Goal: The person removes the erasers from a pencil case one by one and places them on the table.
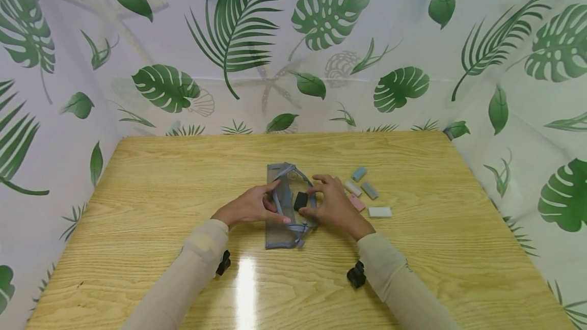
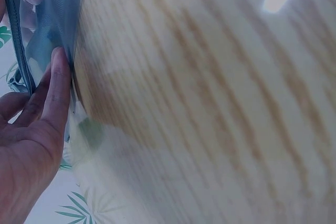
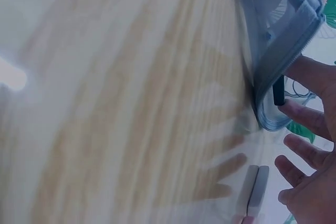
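A grey-blue mesh zipper pouch (image 1: 278, 238) lies on the table with its zipped edge spread apart. My left hand (image 1: 251, 206) holds its left side, thumb and forefinger apart along the opening. In the left wrist view, fingers (image 2: 58, 85) lie against the mesh (image 2: 58, 14). My right hand (image 1: 334, 207) pinches a small black block (image 1: 300, 201), which looks like an eraser, at the pouch's opening. The right wrist view shows this black block (image 3: 279, 91) between thumb and finger, beside the zipper edge (image 3: 289, 51); the other fingers are spread.
Right of the pouch lie several small eraser-like blocks: a blue one (image 1: 359, 173), a grey one (image 1: 369, 190), a cream one (image 1: 352, 188), a pink one (image 1: 356, 202) and a white one (image 1: 379, 212). Leaf-printed cloth (image 1: 257, 101) hangs behind the wooden table (image 1: 160, 177).
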The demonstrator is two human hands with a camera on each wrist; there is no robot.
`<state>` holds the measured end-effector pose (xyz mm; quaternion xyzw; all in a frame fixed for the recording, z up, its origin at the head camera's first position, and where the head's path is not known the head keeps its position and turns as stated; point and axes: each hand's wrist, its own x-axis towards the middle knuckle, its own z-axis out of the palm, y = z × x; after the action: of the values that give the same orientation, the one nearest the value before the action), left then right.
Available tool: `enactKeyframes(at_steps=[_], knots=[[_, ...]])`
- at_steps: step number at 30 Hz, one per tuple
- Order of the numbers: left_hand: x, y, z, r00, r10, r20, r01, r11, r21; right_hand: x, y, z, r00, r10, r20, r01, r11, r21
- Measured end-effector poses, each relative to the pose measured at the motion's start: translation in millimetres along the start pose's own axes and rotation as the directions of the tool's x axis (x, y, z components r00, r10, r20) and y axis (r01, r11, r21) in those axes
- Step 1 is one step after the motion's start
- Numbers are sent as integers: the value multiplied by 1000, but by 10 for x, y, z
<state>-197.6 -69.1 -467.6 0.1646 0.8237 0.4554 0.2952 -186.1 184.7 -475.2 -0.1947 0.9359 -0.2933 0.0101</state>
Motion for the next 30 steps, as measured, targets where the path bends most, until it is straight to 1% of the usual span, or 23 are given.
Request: enactKeyframes(at_steps=[7,10,14,16,20,23,30], knots=[[0,1,4,1000,-5,2,5,1000,-16,-14,31,-82,999,29,-16,-29,1000,-1],[3,0,4,1000,0,-1,0,1000,-14,-19,52,-130,999,22,-29,-22,1000,-9],[6,-3,5,1000,9,-5,-9,1000,-6,-31,94,-202,999,37,-41,-36,999,14],[4,-2,6,1000,11,-7,-11,1000,-6,-42,120,-244,997,59,-40,-58,997,41],[-5,4,11,1000,16,-11,-16,1000,-7,-60,191,-332,997,62,-46,-60,996,59],[-9,8,12,1000,21,-12,-21,1000,-6,-75,249,-405,997,50,-66,-48,998,40],[-15,12,11,1000,26,-6,-26,1000,-2,-149,362,-596,992,57,-112,-54,998,28]])
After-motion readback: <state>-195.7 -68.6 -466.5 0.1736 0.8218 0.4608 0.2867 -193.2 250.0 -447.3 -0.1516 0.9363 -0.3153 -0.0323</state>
